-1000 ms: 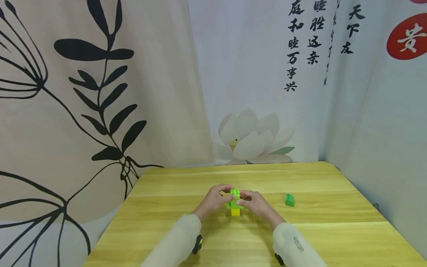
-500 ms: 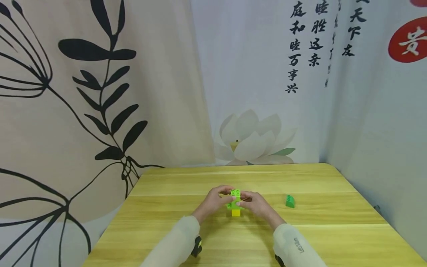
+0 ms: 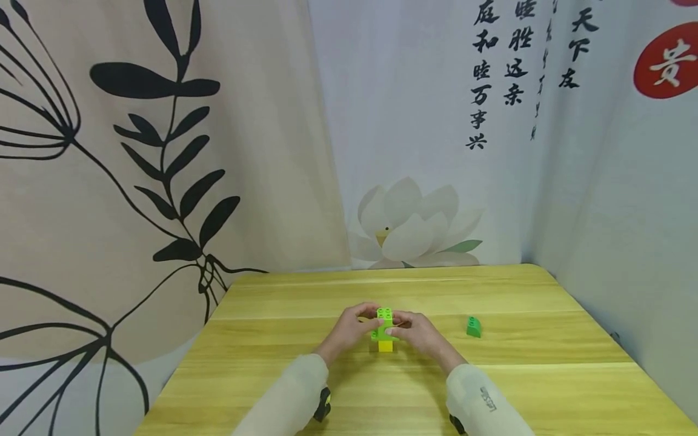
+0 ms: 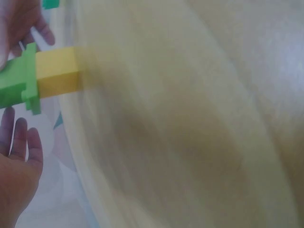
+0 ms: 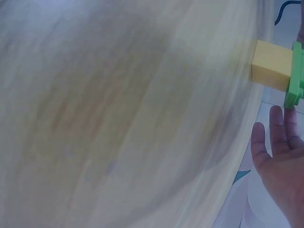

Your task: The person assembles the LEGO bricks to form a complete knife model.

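Observation:
A small stack of toy bricks stands near the middle of the table, with a lime-green studded brick (image 3: 385,313) on top, a wider green brick (image 4: 31,78) below and a yellow block (image 3: 385,346) at its base. My left hand (image 3: 351,327) holds the stack from the left, its thumb on the upper green part. From the other side, my right hand (image 3: 421,333) grips the same stack with thumb and fingers. In the left wrist view, the lower fingers (image 4: 20,137) are spread apart, off the yellow block. The far side of the stack is hidden.
A darker green sloped brick (image 3: 473,327) lies apart on the table, to the right of the stack. The wooden table (image 3: 305,297) ends at a printed curtain (image 3: 283,121) behind. Another curtain stretch (image 3: 616,181) borders the right side.
The head view shifts slightly up and down. Both hands stay on the brick stack, and the loose green brick keeps its place.

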Tool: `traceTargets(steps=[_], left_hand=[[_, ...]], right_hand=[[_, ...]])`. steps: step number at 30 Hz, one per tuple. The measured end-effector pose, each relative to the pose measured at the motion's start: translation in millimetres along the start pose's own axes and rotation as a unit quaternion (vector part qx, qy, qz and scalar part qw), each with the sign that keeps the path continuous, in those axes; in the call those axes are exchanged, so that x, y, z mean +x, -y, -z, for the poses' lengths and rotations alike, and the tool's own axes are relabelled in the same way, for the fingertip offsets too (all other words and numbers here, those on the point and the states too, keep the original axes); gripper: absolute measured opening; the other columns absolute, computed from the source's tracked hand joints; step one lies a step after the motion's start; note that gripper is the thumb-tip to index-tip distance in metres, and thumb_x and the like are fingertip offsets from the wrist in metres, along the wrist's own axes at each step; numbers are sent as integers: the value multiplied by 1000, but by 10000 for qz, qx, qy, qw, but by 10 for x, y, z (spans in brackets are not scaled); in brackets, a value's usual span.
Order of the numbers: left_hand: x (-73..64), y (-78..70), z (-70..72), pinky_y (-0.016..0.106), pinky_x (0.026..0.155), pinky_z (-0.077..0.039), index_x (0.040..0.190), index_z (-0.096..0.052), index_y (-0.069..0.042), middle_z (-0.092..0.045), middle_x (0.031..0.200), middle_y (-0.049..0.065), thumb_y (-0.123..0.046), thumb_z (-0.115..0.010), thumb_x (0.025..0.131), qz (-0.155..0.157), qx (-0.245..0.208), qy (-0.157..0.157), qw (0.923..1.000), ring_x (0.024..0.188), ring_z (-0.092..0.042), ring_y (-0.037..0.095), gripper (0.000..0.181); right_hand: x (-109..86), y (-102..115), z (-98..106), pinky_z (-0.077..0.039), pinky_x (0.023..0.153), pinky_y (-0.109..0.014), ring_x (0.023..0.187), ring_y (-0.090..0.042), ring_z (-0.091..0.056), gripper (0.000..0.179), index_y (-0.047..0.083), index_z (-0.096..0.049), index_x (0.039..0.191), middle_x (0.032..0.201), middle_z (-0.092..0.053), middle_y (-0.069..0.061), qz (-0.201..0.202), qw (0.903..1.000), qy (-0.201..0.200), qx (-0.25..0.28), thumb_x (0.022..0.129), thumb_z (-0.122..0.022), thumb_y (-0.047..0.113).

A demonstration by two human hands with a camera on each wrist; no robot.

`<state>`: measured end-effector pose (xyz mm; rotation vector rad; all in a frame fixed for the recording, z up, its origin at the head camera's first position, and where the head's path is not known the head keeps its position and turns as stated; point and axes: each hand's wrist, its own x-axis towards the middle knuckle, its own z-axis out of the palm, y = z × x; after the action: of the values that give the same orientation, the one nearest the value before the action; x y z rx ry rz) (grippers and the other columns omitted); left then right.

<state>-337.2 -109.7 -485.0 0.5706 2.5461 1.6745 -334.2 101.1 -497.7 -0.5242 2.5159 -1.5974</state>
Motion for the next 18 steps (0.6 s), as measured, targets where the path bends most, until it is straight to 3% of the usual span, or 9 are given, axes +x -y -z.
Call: traceTargets(steps=[11, 18], left_hand=[[11, 46, -98, 38, 84, -50, 125, -64, -14, -67, 109, 1, -27, -67, 97, -111, -144, -191, 9997, 104, -58, 19, 31], [-30, 21, -59, 38, 86, -50, 129, -63, -16, -67, 113, 0, -33, -68, 96, -14, -154, -141, 9998, 107, -59, 21, 38]], right_hand=[[-18, -2, 19, -53, 86, -37, 103, -22, -60, 42, 6, -64, 131, 114, -65, -5, 88, 9999, 34, -93, 96, -68, 28], [-16, 3, 11, -53, 87, -39, 104, -21, -60, 42, 8, -63, 132, 114, -65, -4, -5, 10000, 3, -35, 95, -68, 29]])
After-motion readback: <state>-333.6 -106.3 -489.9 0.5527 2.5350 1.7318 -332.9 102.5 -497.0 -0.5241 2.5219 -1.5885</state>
